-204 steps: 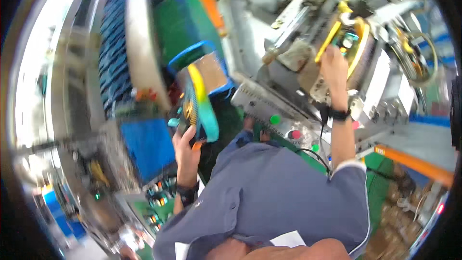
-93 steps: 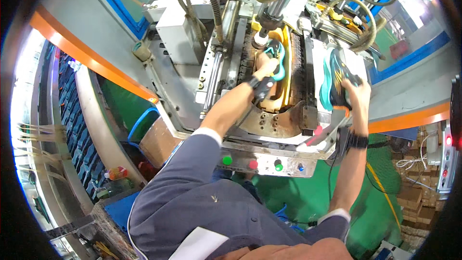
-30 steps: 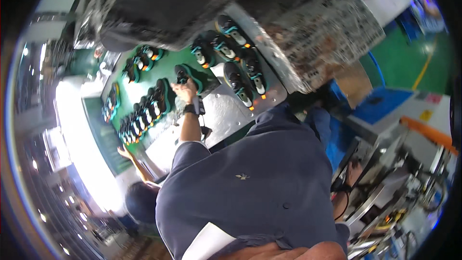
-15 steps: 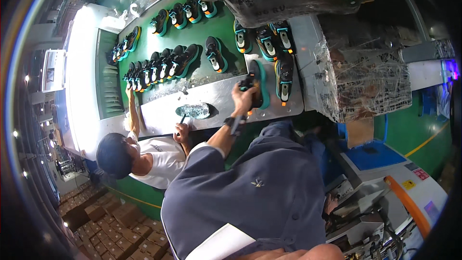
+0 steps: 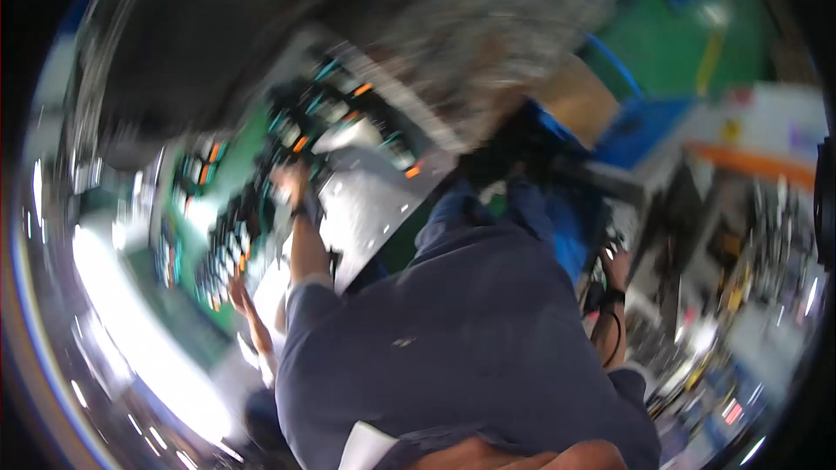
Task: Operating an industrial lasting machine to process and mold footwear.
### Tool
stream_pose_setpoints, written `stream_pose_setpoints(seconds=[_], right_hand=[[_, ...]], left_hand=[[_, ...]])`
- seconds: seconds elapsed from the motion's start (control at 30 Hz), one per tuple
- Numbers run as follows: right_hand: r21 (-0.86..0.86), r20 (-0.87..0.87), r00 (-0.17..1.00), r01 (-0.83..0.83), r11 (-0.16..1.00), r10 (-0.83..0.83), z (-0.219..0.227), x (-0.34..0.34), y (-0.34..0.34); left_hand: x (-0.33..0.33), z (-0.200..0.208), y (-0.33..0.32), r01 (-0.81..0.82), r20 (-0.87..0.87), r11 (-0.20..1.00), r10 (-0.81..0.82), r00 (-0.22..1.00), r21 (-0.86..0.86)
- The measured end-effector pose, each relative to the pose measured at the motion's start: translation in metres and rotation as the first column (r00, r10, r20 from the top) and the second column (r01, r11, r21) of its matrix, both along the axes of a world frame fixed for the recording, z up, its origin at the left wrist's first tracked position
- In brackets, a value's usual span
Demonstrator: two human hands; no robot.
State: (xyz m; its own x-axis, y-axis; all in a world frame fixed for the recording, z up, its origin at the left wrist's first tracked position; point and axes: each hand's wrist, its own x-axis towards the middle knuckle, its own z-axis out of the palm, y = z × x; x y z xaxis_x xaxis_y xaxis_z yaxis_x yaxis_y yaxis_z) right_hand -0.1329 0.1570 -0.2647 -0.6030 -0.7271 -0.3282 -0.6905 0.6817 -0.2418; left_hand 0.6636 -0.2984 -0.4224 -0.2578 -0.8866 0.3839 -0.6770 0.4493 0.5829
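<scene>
Motion blurs the whole view. My left hand [image 5: 292, 181] is over the metal-topped table, among dark shoes with teal and orange trim; its fingers are smeared, and whether a shoe is in them is unclear. Close to its right is a group of these shoes [image 5: 399, 153] with orange tabs. A row of more shoes [image 5: 228, 248] lies to its lower left on the green surface. Low on the right, my right hand [image 5: 616, 265], with a dark band at the wrist, is beside a machine; its fingers are too blurred to read.
A co-worker's hand [image 5: 239, 293] reaches to the shoe row at the left. A large dark wrapped object [image 5: 209, 43] overhangs the table. The machine with an orange bar [image 5: 753, 164] stands at right, near a blue panel [image 5: 640, 132].
The view has swung round, so the table appears tilted and farther left. My left hand, earlier holding a shoe near the table's front edge, is now by the other shoes. My right hand has come into view.
</scene>
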Motion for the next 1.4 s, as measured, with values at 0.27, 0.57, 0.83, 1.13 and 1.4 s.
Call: stream_pose_setpoints(seconds=[0.27, 0.57, 0.83, 1.13, 1.4], right_hand=[[0.037, -0.068, 0.873, 0.487, 0.873, -0.484, 0.052, 0.043, 0.009], [-0.188, -0.213, 0.852, 0.444, 0.876, -0.478, 0.061, 0.070, 0.022], [-0.264, -0.163, 0.723, 0.624, 0.735, -0.672, 0.048, 0.080, 0.021], [-0.365, -0.156, 0.623, 0.684, 0.631, -0.766, 0.055, 0.101, 0.025], [-0.594, 0.285, 0.201, 0.804, -0.009, -0.937, 0.185, 0.242, 0.188]], left_hand=[[-0.375, 0.244, 0.140, 0.271, -0.249, 0.837, -0.168, 0.954, 0.476], [-0.549, 0.451, 0.089, 0.760, 0.199, 0.599, -0.736, 0.647, -0.254], [-0.572, 0.407, -0.017, 0.709, 0.729, 0.678, -0.385, 0.566, -0.194], [-0.589, 0.402, -0.016, 0.710, 0.811, 0.678, -0.300, 0.502, -0.189], [-0.723, 0.380, 0.236, 0.564, 0.032, -0.152, -0.952, -0.303, 0.812]])
